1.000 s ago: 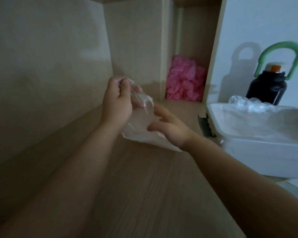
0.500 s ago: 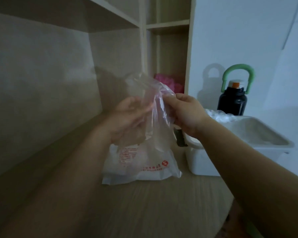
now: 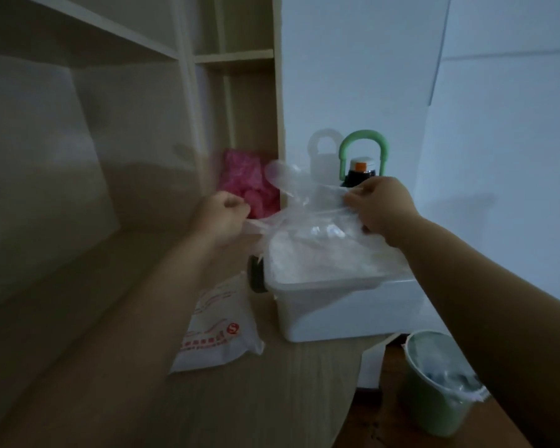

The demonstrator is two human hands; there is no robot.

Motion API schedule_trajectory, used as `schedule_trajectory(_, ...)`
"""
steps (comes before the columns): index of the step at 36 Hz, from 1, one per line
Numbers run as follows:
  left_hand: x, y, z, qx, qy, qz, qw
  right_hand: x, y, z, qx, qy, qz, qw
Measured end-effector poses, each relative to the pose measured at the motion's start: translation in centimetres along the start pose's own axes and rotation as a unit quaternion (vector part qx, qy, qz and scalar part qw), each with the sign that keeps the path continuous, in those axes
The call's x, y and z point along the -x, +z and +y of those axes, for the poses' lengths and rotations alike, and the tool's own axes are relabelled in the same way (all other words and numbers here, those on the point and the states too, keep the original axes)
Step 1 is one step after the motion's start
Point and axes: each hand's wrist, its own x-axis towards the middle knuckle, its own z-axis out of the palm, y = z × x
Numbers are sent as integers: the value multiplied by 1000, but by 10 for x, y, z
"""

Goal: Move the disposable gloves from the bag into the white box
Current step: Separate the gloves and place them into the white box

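Note:
A thin clear disposable glove is stretched between my two hands above the open white box. My left hand pinches the glove's left end, just left of the box. My right hand pinches its right end over the back of the box. More clear gloves lie crumpled inside the box. The white glove bag with red print lies flat on the wooden desk in front of the box's left corner; neither hand touches it.
A black bottle with a green loop handle stands behind the box against the white wall. A pink bundle sits in the shelf nook. A green bin with a liner stands on the floor, lower right, past the desk edge.
Both hands have carried the glove up and right, from over the bag to above the white box, and spread it apart. The bag now lies alone on the desk.

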Motion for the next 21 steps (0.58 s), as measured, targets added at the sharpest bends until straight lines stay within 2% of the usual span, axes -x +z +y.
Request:
schedule_trajectory(2, -4, 8, 0, -70, 40, 77, 994, -9, -9, 13, 116, -3, 6, 993)
schedule_trajectory(4, 6, 15, 9, -61, 149, 117, 980, -15, -14, 26, 212, 5, -11, 977)
schedule_trajectory(6, 21, 26, 20, -80, 273, 78, 956, -18, -17, 38, 277, 3, -30, 960)
schedule_trajectory(8, 31, 41, 27, -104, 345, -24, 933, -18, -20, 46, 308, -8, -35, 951)
schedule_trajectory(10, 34, 49, 30, -158, 327, -148, 920, -18, -22, 51, 324, -18, -39, 945)
schedule_trajectory(12, 32, 55, 33, -256, 267, -264, 891, -18, -25, 56, 333, -20, -40, 942)
schedule_trajectory(14, 31, 59, 35, -331, 230, -330, 854, -17, -29, 57, 325, -24, -32, 945)
schedule_trajectory(17, 27, 60, 32, -369, 203, -356, 835, -14, -33, 52, 313, -76, -5, 947)
schedule_trajectory(19, 21, 60, 25, -348, 200, -347, 848, -9, -34, 42, 309, -134, -7, 942)
schedule_trajectory(21, 14, 58, 17, -312, 192, -319, 874, -5, -34, 30, 310, -164, -53, 935)
